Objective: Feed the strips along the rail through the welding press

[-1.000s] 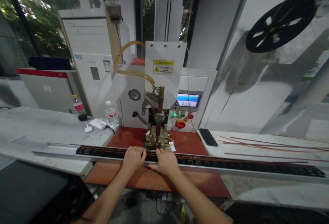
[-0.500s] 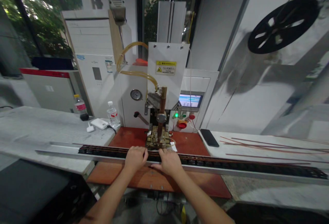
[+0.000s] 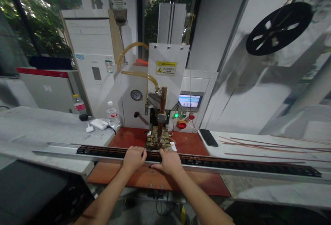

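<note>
A long metal rail [image 3: 232,170] carrying a dark strip with a thin copper strip along it lies across the bench in front of a white press machine [image 3: 167,80]. My left hand [image 3: 133,158] is curled over the rail just left of the machine's brass fixture [image 3: 157,141]. My right hand [image 3: 169,161] grips the rail just right of it, fingers pressed on the strip. A copper electrode rod [image 3: 162,109] stands above the fixture.
On the left bench are two water bottles [image 3: 112,114] and a white charger [image 3: 98,124]. A black phone [image 3: 208,137] and loose copper strips [image 3: 271,145] lie at right. A black reel [image 3: 278,28] hangs on the wall. A red base plate [image 3: 129,139] sits under the machine.
The view has shifted slightly. Both hands stay on the rail by the fixture, with only small movement.
</note>
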Available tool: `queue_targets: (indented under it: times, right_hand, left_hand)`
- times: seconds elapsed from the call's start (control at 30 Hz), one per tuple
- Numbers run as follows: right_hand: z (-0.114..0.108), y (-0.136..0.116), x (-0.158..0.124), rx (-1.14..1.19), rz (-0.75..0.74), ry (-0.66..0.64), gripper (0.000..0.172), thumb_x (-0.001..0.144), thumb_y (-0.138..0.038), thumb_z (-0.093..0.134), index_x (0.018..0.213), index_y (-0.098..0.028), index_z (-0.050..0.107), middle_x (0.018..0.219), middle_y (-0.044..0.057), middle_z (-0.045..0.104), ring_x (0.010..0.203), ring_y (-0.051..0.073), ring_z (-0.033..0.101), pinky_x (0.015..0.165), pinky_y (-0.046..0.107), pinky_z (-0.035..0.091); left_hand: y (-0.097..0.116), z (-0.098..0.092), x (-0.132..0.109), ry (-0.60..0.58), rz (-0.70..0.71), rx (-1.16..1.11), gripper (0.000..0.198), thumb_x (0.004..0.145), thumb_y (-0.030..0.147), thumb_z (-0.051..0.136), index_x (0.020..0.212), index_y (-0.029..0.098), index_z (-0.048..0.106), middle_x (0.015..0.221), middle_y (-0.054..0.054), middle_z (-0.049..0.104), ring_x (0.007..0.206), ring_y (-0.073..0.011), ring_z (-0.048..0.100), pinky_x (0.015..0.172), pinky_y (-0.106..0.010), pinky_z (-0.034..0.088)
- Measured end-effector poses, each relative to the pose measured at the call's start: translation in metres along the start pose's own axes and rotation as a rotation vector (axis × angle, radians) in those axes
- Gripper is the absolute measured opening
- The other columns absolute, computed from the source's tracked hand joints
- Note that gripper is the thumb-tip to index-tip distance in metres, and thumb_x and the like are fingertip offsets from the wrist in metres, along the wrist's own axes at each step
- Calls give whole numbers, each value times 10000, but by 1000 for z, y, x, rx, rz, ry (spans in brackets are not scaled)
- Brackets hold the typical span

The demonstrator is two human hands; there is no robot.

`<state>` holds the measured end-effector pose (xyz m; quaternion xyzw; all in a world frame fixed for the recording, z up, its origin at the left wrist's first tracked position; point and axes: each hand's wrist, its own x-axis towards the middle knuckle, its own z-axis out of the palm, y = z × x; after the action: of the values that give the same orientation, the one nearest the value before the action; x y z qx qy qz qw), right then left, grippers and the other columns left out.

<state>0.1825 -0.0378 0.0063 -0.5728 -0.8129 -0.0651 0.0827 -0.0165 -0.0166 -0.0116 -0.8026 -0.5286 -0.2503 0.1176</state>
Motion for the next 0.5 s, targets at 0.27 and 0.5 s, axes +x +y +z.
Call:
queue_targets:
  times: [0.27, 0.5]
  right_hand:
    - [-4, -4, 2, 2, -13, 6, 717, 672, -821, 391, 953, -182, 553, 877, 112, 631, 827, 264, 595, 717, 353, 418]
    - [5, -9, 5, 18, 17, 14, 740, 610, -832, 460, 946, -178, 547, 889, 125, 637, 855, 269, 596, 745, 355, 418]
  left_hand:
    - [-2, -4, -1, -8, -4, 7, 387, 885, 330, 348, 712, 177, 658, 721, -73, 678, 670, -176, 580, 674, -319, 355]
    - [0, -4, -2, -17, -29, 32, 362, 881, 315, 353, 732, 181, 654, 726, -74, 674, 693, -187, 579, 680, -326, 347]
